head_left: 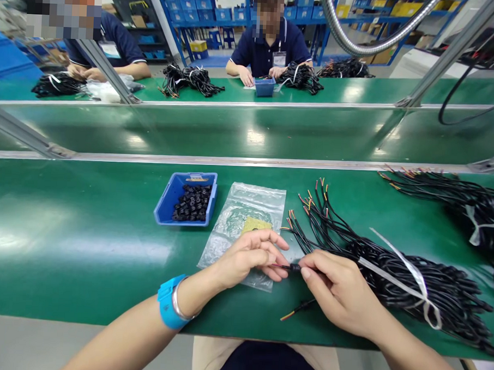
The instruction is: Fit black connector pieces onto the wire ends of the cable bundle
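Black and thin, the wire (293,268) lies crosswise between the two hands, just above the green bench (84,243). Left hand (250,256) pinches one end, right hand (336,292) pinches the other (fingertips nearly meeting), with the tied wire bundle (410,279) just right of them.

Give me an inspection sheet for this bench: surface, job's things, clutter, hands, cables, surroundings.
Surface: green bench top, glossy, with glare patches.
Job's things: thin black wire pinched between both hands; blue tray of small black parts.
Clutter: clear plastic bag lying flat under the left hand.
Hands: left hand and right hand, fingers closed on the wire's ends.
Cables: tied black wire bundle at right; a second bundle beyond it.
Surroundings: two seated people opposite, with wire bundles; blue bins on shelves behind.
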The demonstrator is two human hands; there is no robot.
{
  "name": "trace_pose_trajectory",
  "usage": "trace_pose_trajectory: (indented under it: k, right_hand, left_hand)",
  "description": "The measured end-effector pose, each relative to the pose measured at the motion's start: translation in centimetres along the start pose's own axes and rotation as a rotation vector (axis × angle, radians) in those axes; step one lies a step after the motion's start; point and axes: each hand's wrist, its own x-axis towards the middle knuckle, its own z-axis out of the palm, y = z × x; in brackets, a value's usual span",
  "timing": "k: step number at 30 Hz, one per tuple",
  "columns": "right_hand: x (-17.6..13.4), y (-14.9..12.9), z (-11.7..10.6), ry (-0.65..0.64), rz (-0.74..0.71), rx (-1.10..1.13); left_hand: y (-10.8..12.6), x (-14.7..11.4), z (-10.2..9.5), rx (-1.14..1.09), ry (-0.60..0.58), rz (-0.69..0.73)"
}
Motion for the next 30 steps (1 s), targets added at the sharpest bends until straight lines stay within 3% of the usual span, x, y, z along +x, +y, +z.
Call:
trace_pose_trajectory:
  k: [9,11,13,16,19,22,30]
  right_hand:
    - [0.1,0.1,0.1,-0.003,-0.029,-0.064]
    - [0.1,0.1,0.0,-0.029,-0.040,-0.077]
    - [0.1,0.1,0.0,0.010,-0.050,-0.179]
    - [0.2,0.1,-0.1,0.065,0.024,-0.539]
    - [0.4,0.2,-0.2,-0.106,0.179,-0.818]
    - [0.9,0.1,-0.1,-0.276,0.266,-0.877]
    - [1.3,0.1,-0.4,-0.259,0.283,-0.848]
  left_hand:
    - [-1.4,0.0,1.4,0.336,0.091,0.040]
    - [-1.5,-0.2,1.4,0.446,0.002,0.014]
    - [-1.4,-0.4,1.3,0.602,-0.162,0.006]
    - [-1.4,-0.5,1.4,0.820,-0.276,0.063]
    - [-1.7,-0.3,1.6,0.765,-0.209,0.008]
    - [-2.0,0.0,1.8,0.627,-0.161,-0.089]
    - [-2.3,0.3,2.0,0.551,-0.163,-0.128]
